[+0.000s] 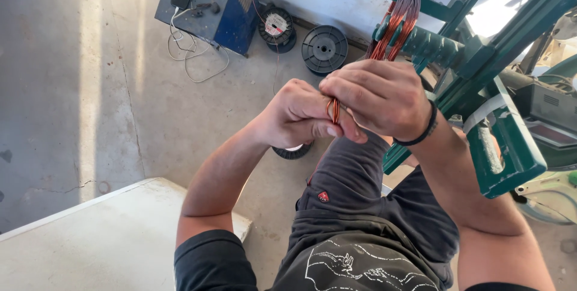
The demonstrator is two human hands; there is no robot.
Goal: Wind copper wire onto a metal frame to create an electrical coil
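My left hand (297, 114) and my right hand (375, 96) are pressed together in front of me, both closed around a bundle of copper wire (333, 111) that shows between the fingers. The same copper wire loops (396, 21) run up and over a green metal winding frame (481, 81) at the right. A dark band circles my right wrist. My knee in dark grey trousers is just below the hands.
A blue box-shaped machine (207, 6) with white cables stands on the concrete floor at the back. Two dark wire spools (324, 48) lie near it, a third (293, 151) under my left hand. A white tabletop (102, 237) fills the lower left.
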